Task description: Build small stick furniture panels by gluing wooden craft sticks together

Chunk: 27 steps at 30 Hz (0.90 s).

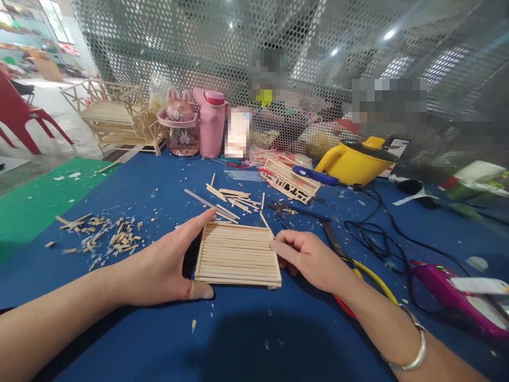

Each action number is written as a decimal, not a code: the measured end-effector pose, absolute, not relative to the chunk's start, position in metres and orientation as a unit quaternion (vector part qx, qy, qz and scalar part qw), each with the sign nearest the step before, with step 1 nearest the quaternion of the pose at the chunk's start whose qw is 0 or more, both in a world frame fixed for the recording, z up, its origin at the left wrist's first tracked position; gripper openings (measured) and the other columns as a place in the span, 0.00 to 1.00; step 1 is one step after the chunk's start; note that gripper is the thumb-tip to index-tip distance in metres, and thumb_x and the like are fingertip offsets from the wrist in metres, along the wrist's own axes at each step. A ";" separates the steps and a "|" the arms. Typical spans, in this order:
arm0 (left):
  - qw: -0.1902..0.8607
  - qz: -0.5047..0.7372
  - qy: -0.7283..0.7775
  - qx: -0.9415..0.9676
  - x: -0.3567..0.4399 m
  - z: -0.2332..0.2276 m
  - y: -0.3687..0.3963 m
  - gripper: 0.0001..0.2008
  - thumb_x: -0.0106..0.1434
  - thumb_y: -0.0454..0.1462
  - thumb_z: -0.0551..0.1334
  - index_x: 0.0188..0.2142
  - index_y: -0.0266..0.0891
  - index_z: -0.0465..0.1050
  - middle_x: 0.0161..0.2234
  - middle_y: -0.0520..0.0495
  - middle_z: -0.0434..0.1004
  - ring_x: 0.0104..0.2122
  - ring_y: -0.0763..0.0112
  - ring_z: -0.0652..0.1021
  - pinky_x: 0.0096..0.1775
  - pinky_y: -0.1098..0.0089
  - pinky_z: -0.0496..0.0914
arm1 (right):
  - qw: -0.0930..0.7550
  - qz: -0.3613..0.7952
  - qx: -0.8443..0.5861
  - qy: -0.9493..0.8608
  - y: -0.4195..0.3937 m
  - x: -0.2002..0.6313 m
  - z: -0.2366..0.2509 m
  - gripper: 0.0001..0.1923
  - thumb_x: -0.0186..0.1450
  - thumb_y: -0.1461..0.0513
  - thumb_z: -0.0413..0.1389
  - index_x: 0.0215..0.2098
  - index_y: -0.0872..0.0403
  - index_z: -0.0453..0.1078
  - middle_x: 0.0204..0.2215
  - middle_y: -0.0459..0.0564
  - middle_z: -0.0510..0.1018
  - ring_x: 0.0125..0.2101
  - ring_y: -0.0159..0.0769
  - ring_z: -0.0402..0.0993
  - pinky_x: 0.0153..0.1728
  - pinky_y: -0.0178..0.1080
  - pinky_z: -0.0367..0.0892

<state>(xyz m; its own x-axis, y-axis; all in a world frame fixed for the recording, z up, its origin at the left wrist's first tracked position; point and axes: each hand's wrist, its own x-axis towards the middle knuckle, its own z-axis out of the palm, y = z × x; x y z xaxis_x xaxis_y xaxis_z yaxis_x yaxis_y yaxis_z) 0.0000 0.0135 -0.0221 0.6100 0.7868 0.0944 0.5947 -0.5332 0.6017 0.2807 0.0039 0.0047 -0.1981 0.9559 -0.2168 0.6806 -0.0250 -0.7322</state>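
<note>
A flat square panel of glued wooden sticks point(237, 254) lies on the blue tabletop point(167, 339) in front of me. My left hand point(165, 268) clasps its left edge, thumb at the near corner and fingers reaching to the far corner. My right hand point(308, 257) pinches the right edge of the panel with thumb and curled fingers. A silver bangle point(413, 345) sits on my right wrist.
Loose sticks point(234, 200) and a small stick frame point(290, 183) lie beyond the panel. Wood scraps point(103, 236) are at left. Pliers point(302, 212), black cables point(382, 239), a purple glue gun point(457, 294) and a yellow pot point(358, 159) stand right. Pink bottles point(199, 127) and a wooden model point(115, 114) stand at the back.
</note>
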 end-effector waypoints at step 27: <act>0.233 0.191 0.418 0.857 0.008 -0.019 0.011 0.51 0.52 0.49 0.65 0.65 0.40 0.33 0.64 0.36 0.48 0.61 0.53 0.58 0.58 0.54 0.57 | 0.224 0.356 -0.614 -0.668 0.012 0.276 -0.001 0.14 0.61 0.55 0.51 0.21 0.54 0.63 0.19 0.43 0.72 0.18 0.28 0.65 0.19 0.32 0.62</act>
